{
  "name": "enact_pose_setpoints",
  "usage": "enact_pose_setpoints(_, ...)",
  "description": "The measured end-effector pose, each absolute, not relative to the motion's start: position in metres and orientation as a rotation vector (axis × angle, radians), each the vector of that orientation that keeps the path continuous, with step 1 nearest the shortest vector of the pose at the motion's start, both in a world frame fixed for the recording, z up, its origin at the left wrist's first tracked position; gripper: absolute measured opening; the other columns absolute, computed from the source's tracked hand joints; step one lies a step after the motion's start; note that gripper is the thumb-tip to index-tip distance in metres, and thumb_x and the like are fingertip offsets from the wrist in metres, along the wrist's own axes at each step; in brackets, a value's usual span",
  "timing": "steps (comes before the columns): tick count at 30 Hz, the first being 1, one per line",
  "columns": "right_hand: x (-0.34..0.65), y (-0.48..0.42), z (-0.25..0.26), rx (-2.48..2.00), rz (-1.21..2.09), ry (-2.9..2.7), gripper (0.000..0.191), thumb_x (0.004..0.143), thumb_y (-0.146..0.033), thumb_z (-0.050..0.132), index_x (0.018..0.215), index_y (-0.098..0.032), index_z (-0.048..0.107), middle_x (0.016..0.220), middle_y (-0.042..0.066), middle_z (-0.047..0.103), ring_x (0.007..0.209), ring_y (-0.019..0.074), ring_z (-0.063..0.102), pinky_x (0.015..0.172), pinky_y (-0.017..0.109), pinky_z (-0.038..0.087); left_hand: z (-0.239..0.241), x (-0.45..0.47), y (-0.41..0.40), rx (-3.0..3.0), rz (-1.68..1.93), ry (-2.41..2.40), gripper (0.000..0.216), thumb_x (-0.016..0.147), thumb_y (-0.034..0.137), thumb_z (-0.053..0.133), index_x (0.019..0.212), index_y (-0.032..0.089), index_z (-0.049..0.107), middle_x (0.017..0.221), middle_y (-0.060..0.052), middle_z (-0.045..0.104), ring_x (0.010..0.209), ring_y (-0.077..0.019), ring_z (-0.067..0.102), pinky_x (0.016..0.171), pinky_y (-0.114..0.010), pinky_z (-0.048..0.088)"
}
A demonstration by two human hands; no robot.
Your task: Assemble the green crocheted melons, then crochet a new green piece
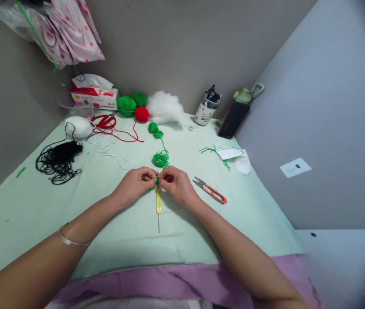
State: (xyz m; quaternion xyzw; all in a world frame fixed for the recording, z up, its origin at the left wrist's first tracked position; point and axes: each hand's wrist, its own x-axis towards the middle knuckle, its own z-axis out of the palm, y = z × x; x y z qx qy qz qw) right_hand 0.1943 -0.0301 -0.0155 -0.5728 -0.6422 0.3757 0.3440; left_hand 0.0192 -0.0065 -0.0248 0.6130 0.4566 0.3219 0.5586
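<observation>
Near the middle of the table, my left hand and my right hand meet fingertip to fingertip. Both pinch a small piece of green crochet work, mostly covered by the fingers. A crochet hook with a yellow handle lies just below them, its metal end pointing toward me; its upper end reaches up to the hands. Behind the fingers sits a loose coil of green yarn, with a strand running back to two small green pieces.
Orange-handled thread snips lie right of my hand. At left are black yarn, a white ball and red scissors. Green balls, a red ball, white stuffing, a jar and a phone stand behind.
</observation>
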Motion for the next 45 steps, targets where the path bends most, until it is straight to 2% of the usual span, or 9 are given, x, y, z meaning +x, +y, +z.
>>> enact_pose_setpoints(16,0.203,-0.028,-0.015,-1.483,0.994,-1.773,0.008,0.079,-0.012,0.068,0.08,-0.018,0.074,0.085,0.002,0.068,0.077,0.0145,0.06,0.073,0.028,0.045,-0.022,0.021,-0.007,1.46,0.744,1.095,0.017,0.068,0.036,0.07,0.07,0.018,0.069,0.106,-0.009,0.076,0.084,-0.0223,0.067,0.081,-0.036,0.051)
enact_pose_setpoints(23,0.199,-0.029,-0.019,-1.49,0.93,-1.762,0.011,0.078,-0.009,0.063,0.075,-0.018,0.069,0.078,-0.001,0.064,0.07,0.0126,0.056,0.067,0.026,0.041,-0.024,0.022,-0.007,1.499,0.731,1.125,0.014,0.07,0.033,0.068,0.071,0.019,0.068,0.104,-0.008,0.077,0.084,-0.022,0.067,0.08,-0.035,0.05)
enact_pose_setpoints(27,0.199,-0.028,-0.022,-1.482,0.921,-1.749,0.011,0.077,-0.009,0.063,0.072,-0.019,0.065,0.073,-0.003,0.061,0.067,0.0119,0.054,0.064,0.025,0.039,-0.024,0.022,-0.008,1.514,0.723,1.147,0.012,0.069,0.03,0.067,0.072,0.019,0.065,0.1,-0.006,0.076,0.076,-0.0188,0.064,0.072,-0.032,0.047)
enact_pose_setpoints(29,0.199,-0.028,-0.023,-1.478,0.917,-1.747,0.011,0.076,-0.009,0.062,0.072,-0.019,0.064,0.073,-0.003,0.06,0.067,0.0118,0.054,0.064,0.025,0.038,-0.024,0.022,-0.008,1.52,0.713,1.16,0.01,0.069,0.029,0.066,0.072,0.019,0.064,0.091,-0.004,0.074,0.066,-0.0157,0.059,0.063,-0.03,0.044)
enact_pose_setpoints(31,0.199,-0.028,-0.023,-1.478,0.912,-1.744,0.011,0.075,-0.009,0.062,0.071,-0.019,0.064,0.074,-0.003,0.06,0.067,0.0118,0.053,0.064,0.026,0.038,-0.024,0.022,-0.009,1.529,0.696,1.175,0.008,0.069,0.027,0.065,0.073,0.02,0.064,0.072,0.001,0.067,0.056,-0.0136,0.051,0.055,-0.028,0.037)
enact_pose_setpoints(33,0.198,-0.028,-0.023,-1.478,0.906,-1.742,0.011,0.075,-0.009,0.062,0.071,-0.019,0.063,0.075,-0.002,0.059,0.067,0.0118,0.053,0.064,0.026,0.038,-0.023,0.022,-0.009,1.54,0.681,1.189,0.007,0.069,0.026,0.066,0.074,0.021,0.065,0.056,0.006,0.055,0.05,-0.0132,0.045,0.051,-0.027,0.032)
enact_pose_setpoints(35,0.198,-0.029,-0.022,-1.476,0.905,-1.739,0.011,0.074,-0.009,0.061,0.07,-0.019,0.063,0.076,-0.002,0.059,0.067,0.0117,0.053,0.064,0.026,0.038,-0.022,0.022,-0.009,1.545,0.675,1.191,0.006,0.069,0.025,0.067,0.074,0.021,0.065,0.051,0.007,0.05,0.049,-0.0131,0.044,0.05,-0.026,0.03)
enact_pose_setpoints(40,0.197,-0.03,-0.02,-1.469,0.935,-1.715,0.009,0.076,-0.013,0.062,0.071,-0.02,0.062,0.074,-0.002,0.06,0.068,0.0125,0.054,0.064,0.026,0.04,-0.025,0.019,-0.006,1.504,0.681,1.109,0.008,0.072,0.028,0.068,0.076,0.022,0.062,0.051,0.007,0.052,0.049,-0.0141,0.049,0.052,-0.027,0.036)
enact_pose_setpoints(45,0.196,-0.031,-0.02,-1.458,0.964,-1.697,0.006,0.078,-0.016,0.063,0.073,-0.02,0.062,0.075,-0.002,0.062,0.069,0.0128,0.055,0.065,0.026,0.041,-0.028,0.016,-0.003,1.413,0.711,1.023,0.015,0.074,0.031,0.069,0.079,0.021,0.06,0.065,0.002,0.065,0.062,-0.0163,0.063,0.064,-0.03,0.049)
